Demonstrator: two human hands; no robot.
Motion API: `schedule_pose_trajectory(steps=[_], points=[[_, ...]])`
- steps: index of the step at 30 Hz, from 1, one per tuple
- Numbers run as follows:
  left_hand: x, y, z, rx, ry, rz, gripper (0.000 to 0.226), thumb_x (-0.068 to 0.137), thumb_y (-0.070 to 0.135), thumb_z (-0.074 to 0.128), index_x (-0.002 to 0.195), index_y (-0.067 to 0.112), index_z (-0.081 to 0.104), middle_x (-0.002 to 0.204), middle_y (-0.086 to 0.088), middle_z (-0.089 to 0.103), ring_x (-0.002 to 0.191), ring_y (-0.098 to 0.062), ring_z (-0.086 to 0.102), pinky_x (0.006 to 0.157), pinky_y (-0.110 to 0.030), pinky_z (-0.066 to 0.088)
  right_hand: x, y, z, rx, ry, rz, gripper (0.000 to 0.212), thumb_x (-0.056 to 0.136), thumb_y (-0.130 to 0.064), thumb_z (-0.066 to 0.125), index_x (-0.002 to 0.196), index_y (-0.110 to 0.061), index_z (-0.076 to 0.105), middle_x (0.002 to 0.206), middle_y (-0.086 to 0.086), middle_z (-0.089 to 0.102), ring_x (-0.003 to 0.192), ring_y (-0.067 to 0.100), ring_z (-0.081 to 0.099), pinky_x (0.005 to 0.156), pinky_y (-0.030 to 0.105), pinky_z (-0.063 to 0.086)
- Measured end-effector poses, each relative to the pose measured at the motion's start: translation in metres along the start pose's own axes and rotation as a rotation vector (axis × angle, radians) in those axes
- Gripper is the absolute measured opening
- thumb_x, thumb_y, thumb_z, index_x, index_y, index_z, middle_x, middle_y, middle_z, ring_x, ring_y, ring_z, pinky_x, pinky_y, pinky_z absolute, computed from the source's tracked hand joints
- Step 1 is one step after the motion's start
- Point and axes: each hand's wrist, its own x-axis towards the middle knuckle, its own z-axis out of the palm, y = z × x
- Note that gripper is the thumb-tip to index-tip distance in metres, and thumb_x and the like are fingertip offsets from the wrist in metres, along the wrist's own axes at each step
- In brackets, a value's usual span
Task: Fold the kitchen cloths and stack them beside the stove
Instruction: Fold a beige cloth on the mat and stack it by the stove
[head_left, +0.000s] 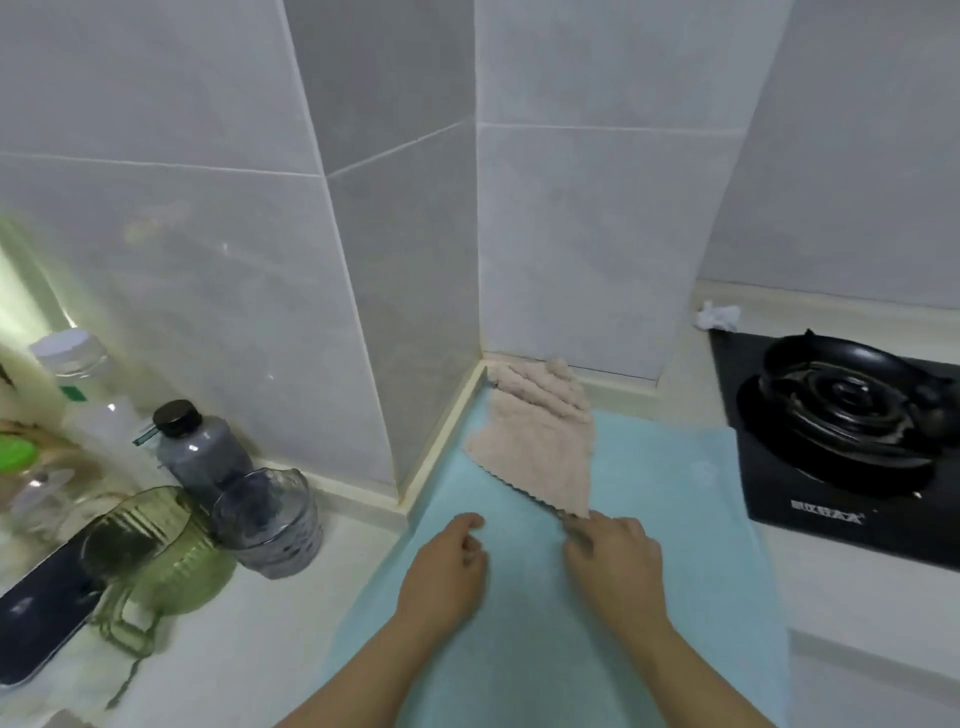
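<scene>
Right hand (613, 561) pinches the near corner of the beige cloth (540, 447), thumb and fingers closed on its scalloped edge, probably so it can lift or draw that corner over for a fold. Left hand (447, 561) lies just beside it with the fingers curled under. I cannot tell whether it grips anything or only weighs down the blue cloth (675, 519) beneath it.

The beige cloth sits in the back corner of the counter (270, 639), its far edge bunched against the wall (571, 234) and its near part on top of the blue one. The blue cloth is spread flat from that corner toward the counter's front edge, so it serves as the working surface, and I judge it not yet folded.

The stove (841, 415) is at the right end of the counter, its black top touching or just beside the blue cloth's right edge. That leaves only a narrow strip for a stack.

On the left part of the counter a grey measuring cup (270, 519), a green jug (156, 551) and some bottles (202, 447) crowd the room for sweeping a cloth sideways. The front of the counter is the freest way.
</scene>
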Motion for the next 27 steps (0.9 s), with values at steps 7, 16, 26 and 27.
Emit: schedule_pose_trajectory(steps=[7, 16, 26, 27], points=[[-0.016, 0.007, 0.025, 0.471, 0.009, 0.368, 0.059, 0.078, 0.031, 0.058, 0.135, 0.034, 0.042, 0.148, -0.004, 0.03, 0.138, -0.029, 0.028, 0.103, -0.04, 0.036, -0.067, 0.021, -0.01, 0.166, 0.025, -0.297, 0.031, 0.071, -0.04, 0.055, 0.046, -0.023, 0.053, 0.047, -0.013, 0.05, 0.053, 0.0, 0.045, 0.051, 0.015, 0.032], [-0.035, -0.001, 0.003, 0.532, -0.029, 0.595, 0.021, 0.07, 0.03, 0.04, 0.07, 0.023, 0.06, 0.052, 0.005, 0.059, 0.05, -0.016, 0.056, 0.052, -0.015, 0.029, -0.1, 0.018, -0.018, 0.354, -0.257, -0.061, 0.041, 0.081, -0.026, 0.062, 0.046, -0.028, 0.042, 0.046, -0.014, 0.044, 0.049, 0.003, 0.041, 0.051, 0.018, 0.025], [-0.048, 0.002, -0.031, 0.065, -0.394, 0.063, 0.035, 0.09, 0.046, 0.045, 0.079, 0.019, 0.064, 0.09, 0.002, 0.067, 0.08, -0.012, 0.061, 0.073, -0.026, 0.046, -0.084, 0.006, -0.019, 0.48, -0.139, 0.302, 0.009, 0.095, -0.019, 0.045, 0.103, -0.017, 0.047, 0.076, -0.005, 0.053, 0.062, 0.005, 0.047, 0.06, 0.022, 0.04], [-0.042, 0.007, -0.032, -0.069, -0.359, 0.009, 0.035, 0.091, 0.043, 0.046, 0.083, 0.015, 0.066, 0.091, 0.0, 0.069, 0.081, -0.013, 0.063, 0.074, -0.027, 0.047, -0.079, 0.003, -0.017, 0.501, -0.157, 0.333, 0.021, 0.094, -0.017, 0.045, 0.115, -0.015, 0.046, 0.08, -0.005, 0.054, 0.064, 0.004, 0.047, 0.056, 0.017, 0.038]])
